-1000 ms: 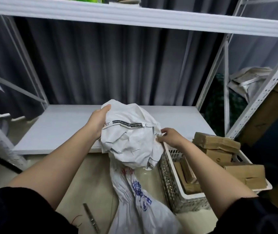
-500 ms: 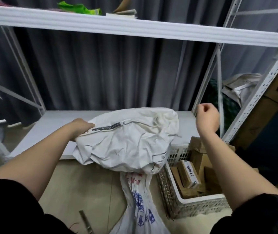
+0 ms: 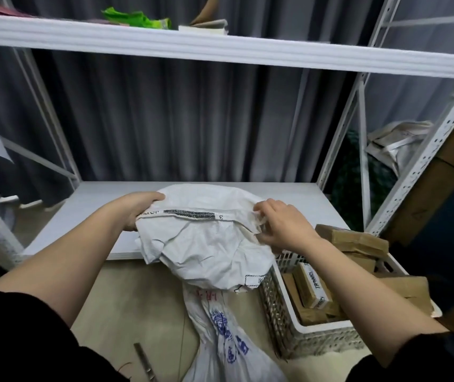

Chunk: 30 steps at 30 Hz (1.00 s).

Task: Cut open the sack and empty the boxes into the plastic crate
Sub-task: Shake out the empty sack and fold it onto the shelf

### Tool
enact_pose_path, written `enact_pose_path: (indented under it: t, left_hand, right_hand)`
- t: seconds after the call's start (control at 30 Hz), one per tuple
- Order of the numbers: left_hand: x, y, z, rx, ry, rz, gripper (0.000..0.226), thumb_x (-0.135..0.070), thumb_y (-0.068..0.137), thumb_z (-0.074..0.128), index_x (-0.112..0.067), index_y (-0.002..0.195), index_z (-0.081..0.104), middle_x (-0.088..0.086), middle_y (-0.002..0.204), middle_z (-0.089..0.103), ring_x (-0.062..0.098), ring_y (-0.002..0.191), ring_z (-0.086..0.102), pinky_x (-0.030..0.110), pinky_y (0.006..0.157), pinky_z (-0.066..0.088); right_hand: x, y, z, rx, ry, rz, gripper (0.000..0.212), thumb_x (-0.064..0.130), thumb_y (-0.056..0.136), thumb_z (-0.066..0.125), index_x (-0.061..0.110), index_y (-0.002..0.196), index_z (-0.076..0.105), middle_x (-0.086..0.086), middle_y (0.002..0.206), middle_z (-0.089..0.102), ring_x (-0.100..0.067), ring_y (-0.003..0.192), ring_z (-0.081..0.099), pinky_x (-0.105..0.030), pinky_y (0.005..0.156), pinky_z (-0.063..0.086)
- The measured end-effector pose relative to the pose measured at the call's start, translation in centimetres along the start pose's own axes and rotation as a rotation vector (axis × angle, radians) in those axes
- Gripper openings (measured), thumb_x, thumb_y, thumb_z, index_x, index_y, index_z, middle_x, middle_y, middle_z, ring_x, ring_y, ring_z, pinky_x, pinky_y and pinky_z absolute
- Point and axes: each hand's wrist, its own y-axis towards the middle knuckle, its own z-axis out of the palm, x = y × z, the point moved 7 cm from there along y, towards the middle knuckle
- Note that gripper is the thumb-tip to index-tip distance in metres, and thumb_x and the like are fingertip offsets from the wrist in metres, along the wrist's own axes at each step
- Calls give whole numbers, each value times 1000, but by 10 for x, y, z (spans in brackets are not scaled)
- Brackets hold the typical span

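Observation:
A crumpled white woven sack [image 3: 206, 244] hangs in front of me, its upper part bunched over the low shelf's front edge and its printed tail [image 3: 225, 334] trailing on the floor. My left hand [image 3: 137, 209] grips the sack's left top edge. At the right edge my right hand [image 3: 281, 226] pinches the fabric. The white plastic crate [image 3: 311, 337] stands on the floor at the right, holding several brown cardboard boxes [image 3: 352, 241]. A metal cutter [image 3: 144, 361] lies on the floor near the bottom.
The low white shelf board [image 3: 82, 213] stretches behind the sack, with a white upper shelf [image 3: 220, 51] overhead. Perforated white uprights [image 3: 424, 161] stand at the right, just behind the crate. Grey curtain closes off the back. Tan floor lies below.
My right hand came down from the raised fist at the right and took hold of the sack's right edge. The sack has been spread wider between both hands.

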Motion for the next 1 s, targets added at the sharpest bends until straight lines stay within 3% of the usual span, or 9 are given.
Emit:
enact_pose_path:
  t: [0.1,0.27,0.37,0.5,0.57,0.67,0.77,0.87,1.0]
  left_hand:
    - [-1,3,-2,-38,35,17,20,-29,93,54,-16,79,53,0,53,60,15,41,56,18,43,46]
    - [1,7,-19,-137,2,107,23,-14,90,52,-12,68,47,2,50,45,14,38,40,10,30,30]
    - [2,13,-9,-55,-248,167,30,-10,96,47,-13,68,41,-3,44,38,4,26,25,12,29,18]
    - [-21,-23,-2,-207,-206,673,16,-37,93,48,-21,92,51,-2,81,58,5,63,54,23,59,38]
    - [-16,-40,20,-121,98,877,40,-51,79,57,-28,111,48,-10,107,58,-5,90,55,17,75,42]
    - [3,-22,47,-14,361,821,77,-37,79,71,-30,141,27,-9,141,33,3,124,41,26,100,40]
    - [-1,-3,57,158,71,544,66,-19,92,53,-27,148,20,-1,152,27,19,133,38,34,103,38]
    - [-5,3,65,245,220,494,77,-23,80,63,-29,147,26,-3,151,32,20,137,35,38,110,33]
    - [-24,2,72,112,336,680,33,-22,93,57,-17,125,56,0,130,58,18,122,51,37,103,41]
  right_hand:
    - [-5,8,2,11,-124,32,38,36,85,60,13,115,57,-6,112,54,-26,107,49,-37,81,43]
    - [-50,1,-50,-471,547,419,22,15,93,40,7,75,49,-4,81,49,-21,77,46,-33,68,35]
    - [-60,-2,-69,-546,654,543,24,18,94,33,7,72,37,1,71,40,-17,67,39,-34,61,30]
    - [-75,-1,-88,-635,693,661,24,20,97,27,5,84,42,0,69,43,-21,68,43,-33,62,30]
    - [-87,-5,-100,-708,721,712,25,20,99,24,8,83,39,2,67,39,-16,61,37,-34,58,27]
    - [-91,-6,-115,-789,744,660,32,21,100,23,21,69,29,5,65,32,-7,57,29,-28,53,24]
    - [-93,-9,-128,-867,796,604,34,18,101,24,24,68,27,8,67,30,-4,58,28,-17,53,31]
    - [-100,-13,-141,-926,935,626,33,18,101,22,25,70,31,10,72,33,-2,64,31,-10,58,34]
    - [-100,-1,-150,-873,1103,626,28,15,94,27,23,68,33,10,74,34,-5,66,32,-10,58,34]
